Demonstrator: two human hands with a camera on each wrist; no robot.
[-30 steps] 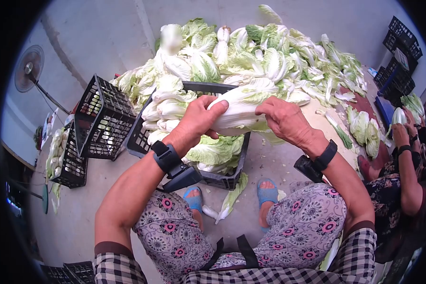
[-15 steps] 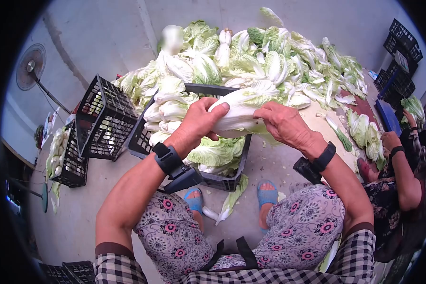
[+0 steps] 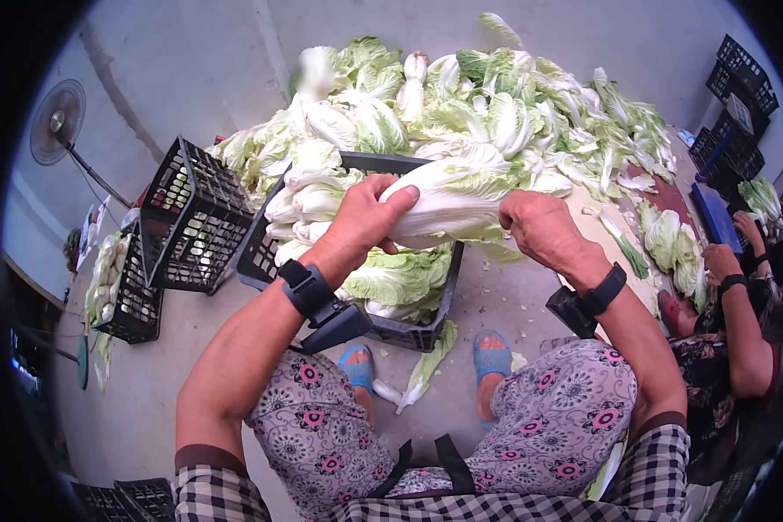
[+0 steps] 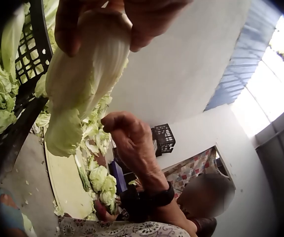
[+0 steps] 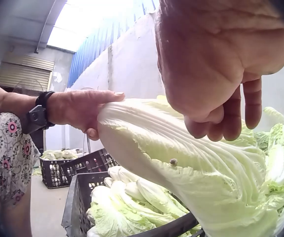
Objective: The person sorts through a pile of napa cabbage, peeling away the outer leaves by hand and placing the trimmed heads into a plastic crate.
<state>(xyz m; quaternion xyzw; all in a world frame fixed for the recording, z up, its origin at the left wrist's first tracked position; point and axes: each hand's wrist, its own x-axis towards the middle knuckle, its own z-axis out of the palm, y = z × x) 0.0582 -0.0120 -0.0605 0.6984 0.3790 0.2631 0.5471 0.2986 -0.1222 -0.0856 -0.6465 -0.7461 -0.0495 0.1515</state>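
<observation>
A long, pale Chinese cabbage is held sideways over the black crate, its white base to the left and its leafy end to the right. My left hand grips the base, thumb on top and fingers underneath. My right hand is just beyond the leafy end, its fingers curled in. In the left wrist view a gap separates that right hand from the cabbage, and no object shows in it. A small dark speck sits on a leaf in the right wrist view.
Below the cabbage stands the black crate, partly filled with cabbages. A large heap of cabbages and loose leaves lies along the wall. More crates and a fan are on the left. Another person's arms are at the right.
My right hand has moved right, from the cabbage's side to past its leafy end, and its fingers have curled in. My left hand keeps its grip with little movement.
</observation>
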